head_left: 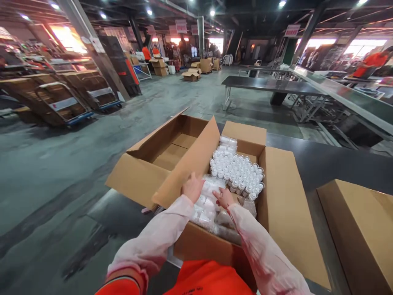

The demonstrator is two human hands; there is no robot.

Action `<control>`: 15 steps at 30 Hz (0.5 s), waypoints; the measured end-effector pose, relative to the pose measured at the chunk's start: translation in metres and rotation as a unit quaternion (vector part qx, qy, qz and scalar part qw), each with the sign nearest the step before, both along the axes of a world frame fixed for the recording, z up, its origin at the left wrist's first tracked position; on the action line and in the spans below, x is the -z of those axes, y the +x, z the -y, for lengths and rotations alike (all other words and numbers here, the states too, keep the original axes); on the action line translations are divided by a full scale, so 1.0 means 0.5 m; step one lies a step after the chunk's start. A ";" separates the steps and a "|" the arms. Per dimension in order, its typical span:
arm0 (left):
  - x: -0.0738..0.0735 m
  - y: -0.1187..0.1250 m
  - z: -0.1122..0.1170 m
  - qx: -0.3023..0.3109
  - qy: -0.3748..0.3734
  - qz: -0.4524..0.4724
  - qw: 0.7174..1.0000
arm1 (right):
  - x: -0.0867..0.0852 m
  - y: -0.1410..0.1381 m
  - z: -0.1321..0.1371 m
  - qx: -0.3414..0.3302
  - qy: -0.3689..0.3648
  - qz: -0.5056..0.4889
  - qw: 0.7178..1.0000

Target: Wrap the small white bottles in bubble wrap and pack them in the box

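Though no label legible, both hands' fingers (218, 193) curled loosely on bagged white bottles (206, 205) inside carton (285, 213).

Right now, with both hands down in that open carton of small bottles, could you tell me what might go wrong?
The left hand and right hand press on a plastic-wrapped pack beside rows of loose-looking bottles; a careless pull could topple them. The carton seems to sit near the dark table's edge, so it might slip. The raised flap could snag a sleeve.

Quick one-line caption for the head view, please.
Both hands, left hand and right hand, reach into an open carton of bagged white bottles.
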State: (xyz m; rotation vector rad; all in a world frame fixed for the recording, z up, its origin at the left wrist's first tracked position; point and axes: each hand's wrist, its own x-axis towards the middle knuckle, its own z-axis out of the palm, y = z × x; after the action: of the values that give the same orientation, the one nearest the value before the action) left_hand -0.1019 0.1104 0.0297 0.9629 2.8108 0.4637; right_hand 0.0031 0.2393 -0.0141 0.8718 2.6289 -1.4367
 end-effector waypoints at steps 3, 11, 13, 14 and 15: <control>0.044 -0.009 -0.019 0.113 -0.038 -0.016 0.993 | 0.004 0.009 -0.025 -0.009 0.085 0.020 0.996; 0.041 0.003 -0.053 0.096 -0.021 -0.017 0.995 | 0.039 0.196 -0.019 -0.106 0.182 0.065 0.976; 0.010 0.041 -0.044 0.142 0.028 -0.014 0.989 | 0.042 0.224 -0.023 -0.094 0.173 0.059 0.979; -0.002 0.060 -0.039 0.181 0.056 0.006 0.982 | 0.038 0.235 -0.030 -0.091 0.163 0.054 0.981; -0.011 0.077 -0.035 0.220 0.082 0.039 0.971 | 0.032 0.246 -0.037 -0.092 0.152 0.049 0.983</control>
State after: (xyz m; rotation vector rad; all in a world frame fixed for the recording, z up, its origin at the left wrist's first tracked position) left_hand -0.0634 0.1281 0.0354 1.5140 2.4129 0.6576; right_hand 0.1260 0.2577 -0.0300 0.6740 2.8086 -0.9435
